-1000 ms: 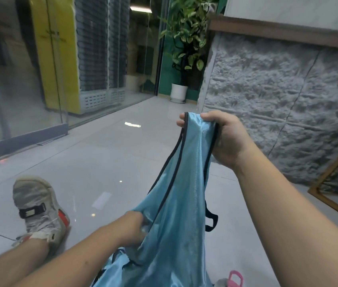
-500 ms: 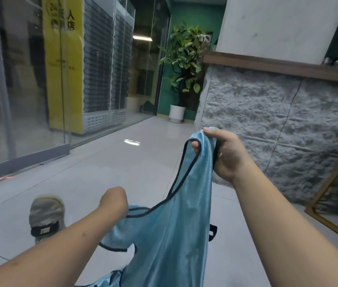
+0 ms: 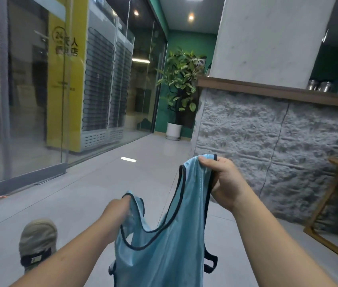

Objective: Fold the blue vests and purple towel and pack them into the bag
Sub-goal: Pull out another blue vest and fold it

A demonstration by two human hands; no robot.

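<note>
A light blue mesh vest (image 3: 168, 253) with dark trim hangs in the air in front of me, its neckline facing up. My right hand (image 3: 224, 181) grips one shoulder strap at the higher, right side. My left hand (image 3: 116, 212) grips the other shoulder strap, lower and to the left. The vest's lower part runs out of the bottom of the frame. The purple towel and the bag are not in view.
My shoe (image 3: 36, 243) rests on the grey tiled floor (image 3: 93, 193) at lower left. A rough stone counter wall (image 3: 267, 150) stands on the right with a wooden stool (image 3: 337, 204) beside it. Glass doors (image 3: 39, 100) line the left; a potted plant (image 3: 179, 96) stands at the back.
My left hand has risen from low inside the vest and taken the second shoulder strap, spreading the vest open. My head has tilted upward, showing more of the room.
</note>
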